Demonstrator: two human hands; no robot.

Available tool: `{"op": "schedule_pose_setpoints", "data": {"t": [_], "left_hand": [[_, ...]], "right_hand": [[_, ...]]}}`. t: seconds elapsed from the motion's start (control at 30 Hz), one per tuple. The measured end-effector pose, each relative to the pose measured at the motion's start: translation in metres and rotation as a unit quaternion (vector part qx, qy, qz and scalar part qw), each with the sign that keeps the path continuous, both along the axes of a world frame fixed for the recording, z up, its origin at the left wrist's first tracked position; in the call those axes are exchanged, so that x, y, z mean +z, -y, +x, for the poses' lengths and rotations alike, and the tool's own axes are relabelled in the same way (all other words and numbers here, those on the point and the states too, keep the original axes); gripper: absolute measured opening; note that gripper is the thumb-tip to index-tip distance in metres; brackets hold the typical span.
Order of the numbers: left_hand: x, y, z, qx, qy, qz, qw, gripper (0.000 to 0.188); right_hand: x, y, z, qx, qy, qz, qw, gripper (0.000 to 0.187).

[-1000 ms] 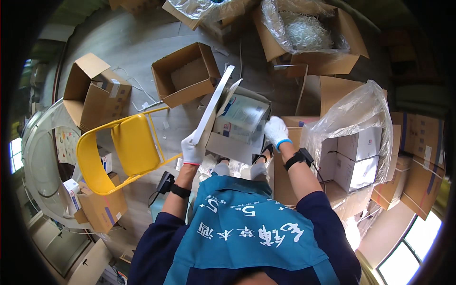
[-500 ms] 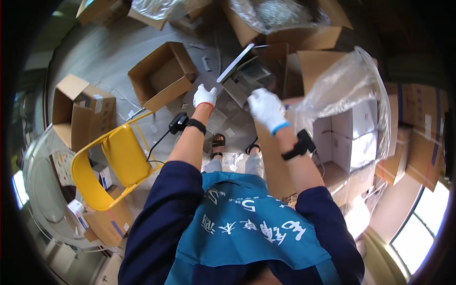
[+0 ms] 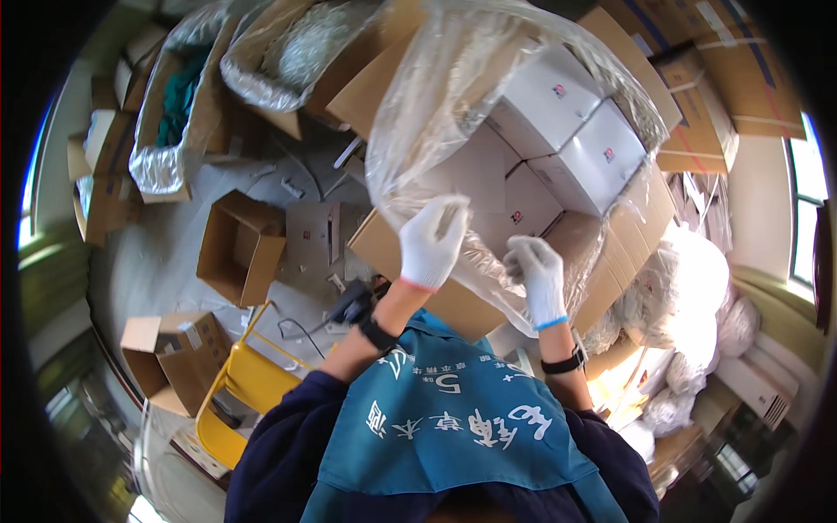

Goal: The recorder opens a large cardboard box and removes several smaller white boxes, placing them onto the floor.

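Observation:
A large cardboard carton (image 3: 635,248) with a clear plastic liner (image 3: 418,131) stands in front of me, holding several white boxes (image 3: 558,96) and a bare brown space at its near side. My left hand (image 3: 432,244), in a white glove with a red cuff, is over the liner's near left edge. Its thumb and fingers are apart, with nothing seen between them. My right hand (image 3: 539,272), in a white glove with a blue cuff, hovers over the carton's near side. Its fingers are loosely bent and apart from the thumb, and I see nothing held.
On the floor to the left lie a flat grey-white box (image 3: 312,234), an open brown carton (image 3: 240,248) and another carton (image 3: 179,357). A yellow folding chair (image 3: 253,388) stands near my left arm. Lined cartons (image 3: 161,170) are at the back, stacked cartons (image 3: 741,78) and plastic bundles (image 3: 676,288) at right.
My view has turned right, bringing the lined carton to the middle. Both hands have moved from above the floor and the flat box to the carton's near edge.

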State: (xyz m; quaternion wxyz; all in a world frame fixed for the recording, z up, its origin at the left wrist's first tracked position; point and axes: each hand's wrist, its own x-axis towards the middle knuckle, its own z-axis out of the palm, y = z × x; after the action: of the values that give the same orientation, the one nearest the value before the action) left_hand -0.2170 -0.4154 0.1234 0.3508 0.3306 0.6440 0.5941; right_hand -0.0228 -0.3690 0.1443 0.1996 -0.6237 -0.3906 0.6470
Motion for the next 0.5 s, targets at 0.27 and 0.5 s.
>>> {"op": "schedule_pose_setpoints", "data": {"t": [0.27,0.5], "left_hand": [[-0.104,-0.193,0.037,-0.085,0.082,-0.161,0.980,0.039],[-0.127,-0.267,0.072,0.020,0.264,-0.180,0.948,0.041]], "right_hand": [[-0.057,-0.133,0.061,0.050,0.218,0.307,0.925,0.019],[-0.122,-0.347,0.036,0.207,0.414,0.496,0.735,0.033]]}}
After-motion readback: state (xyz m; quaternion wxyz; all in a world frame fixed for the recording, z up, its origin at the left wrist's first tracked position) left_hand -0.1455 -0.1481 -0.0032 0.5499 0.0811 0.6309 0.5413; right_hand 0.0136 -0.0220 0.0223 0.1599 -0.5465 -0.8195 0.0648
